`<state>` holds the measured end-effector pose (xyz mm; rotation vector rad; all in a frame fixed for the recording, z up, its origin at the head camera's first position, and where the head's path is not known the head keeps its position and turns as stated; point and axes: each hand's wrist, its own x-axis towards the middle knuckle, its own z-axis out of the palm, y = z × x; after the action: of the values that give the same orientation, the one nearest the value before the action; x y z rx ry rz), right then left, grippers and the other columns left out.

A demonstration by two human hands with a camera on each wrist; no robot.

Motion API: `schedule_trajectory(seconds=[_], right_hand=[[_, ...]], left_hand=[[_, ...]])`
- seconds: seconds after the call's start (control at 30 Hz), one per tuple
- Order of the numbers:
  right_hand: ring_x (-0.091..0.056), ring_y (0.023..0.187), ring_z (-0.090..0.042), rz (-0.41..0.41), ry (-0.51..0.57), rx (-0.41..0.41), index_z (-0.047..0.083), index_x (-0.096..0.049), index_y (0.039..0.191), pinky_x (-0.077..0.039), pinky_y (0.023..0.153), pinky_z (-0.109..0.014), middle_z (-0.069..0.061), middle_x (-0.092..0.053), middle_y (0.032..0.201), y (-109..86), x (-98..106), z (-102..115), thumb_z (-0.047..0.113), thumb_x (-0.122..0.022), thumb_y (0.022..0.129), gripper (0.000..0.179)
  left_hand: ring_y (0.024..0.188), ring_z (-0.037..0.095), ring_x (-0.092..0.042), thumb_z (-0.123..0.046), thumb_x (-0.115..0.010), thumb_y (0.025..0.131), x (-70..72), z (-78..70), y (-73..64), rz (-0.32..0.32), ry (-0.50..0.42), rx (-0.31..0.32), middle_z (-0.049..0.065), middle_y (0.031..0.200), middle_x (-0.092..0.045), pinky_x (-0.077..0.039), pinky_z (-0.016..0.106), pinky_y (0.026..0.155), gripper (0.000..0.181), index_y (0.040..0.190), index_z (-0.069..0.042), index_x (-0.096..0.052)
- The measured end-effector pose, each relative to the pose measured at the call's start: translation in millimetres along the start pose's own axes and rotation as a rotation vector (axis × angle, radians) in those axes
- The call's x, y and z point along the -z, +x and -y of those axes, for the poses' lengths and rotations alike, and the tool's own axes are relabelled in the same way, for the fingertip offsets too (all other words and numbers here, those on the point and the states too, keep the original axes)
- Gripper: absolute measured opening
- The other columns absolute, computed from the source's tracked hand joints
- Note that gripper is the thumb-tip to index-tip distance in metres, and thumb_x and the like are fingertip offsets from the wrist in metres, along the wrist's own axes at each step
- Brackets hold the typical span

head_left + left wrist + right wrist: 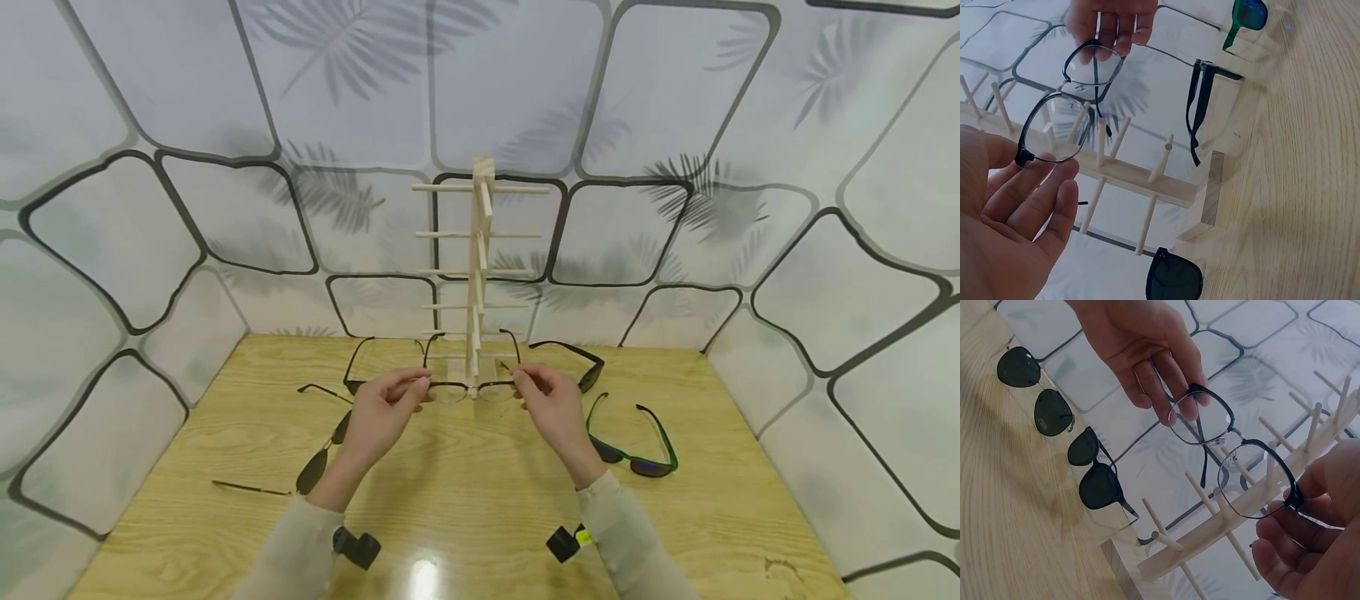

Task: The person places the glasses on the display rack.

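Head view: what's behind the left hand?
Parts of the black sunglasses and aviators show past the left hand. It covers most of the black pair's front and some of the aviators' far end; what else lies there can't be seen.

Black-and-clear eyeglasses (1238,433), green-framed sunglasses (632,458), pale wooden rack (478,250), yellowish grained table (480,483), white leaf-patterned backdrop (517,75)

Head view: from above, facing forward and down, farthest off; we see rack (476,283) and tabletop (480,500). Left wrist view: close beside the left hand (1019,222), facing across to the right hand (1113,22). Right wrist view: equally close, facing back across. Our two wrist views share eyeglasses (1239,434) and rack.
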<state>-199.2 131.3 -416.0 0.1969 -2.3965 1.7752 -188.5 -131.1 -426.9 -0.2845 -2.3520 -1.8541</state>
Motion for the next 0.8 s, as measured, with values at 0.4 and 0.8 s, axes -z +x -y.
schedule_trajectory(seconds=[0.4,0.8], right_hand=[[-0.068,0.082,-0.009,-0.013,-0.003,-0.047,0.008,-0.078,0.119,-0.058,0.071,-0.022,-0.015,-0.076,0.103,8.5,-3.5,-0.6,0.021,-0.064,0.107,0.022],[-0.068,0.086,-0.013,-0.044,0.017,-0.093,0.009,-0.075,0.126,-0.057,0.072,-0.022,-0.012,-0.075,0.106,15.8,-5.5,-7.1,0.023,-0.062,0.108,0.026]], left_hand=[[0.087,-0.002,-0.074,-0.023,-0.067,0.106,-0.4,3.1,8.7,-0.01,0.004,0.017,0.021,0.111,-0.079,-0.064,0.032,0.084,0.03,0.131,-0.009,-0.074],[0.087,0.0,-0.076,-0.023,-0.066,0.107,-7.0,3.1,18.5,-0.022,0.014,0.012,0.015,0.108,-0.081,-0.065,0.032,0.083,0.031,0.134,-0.008,-0.073]])
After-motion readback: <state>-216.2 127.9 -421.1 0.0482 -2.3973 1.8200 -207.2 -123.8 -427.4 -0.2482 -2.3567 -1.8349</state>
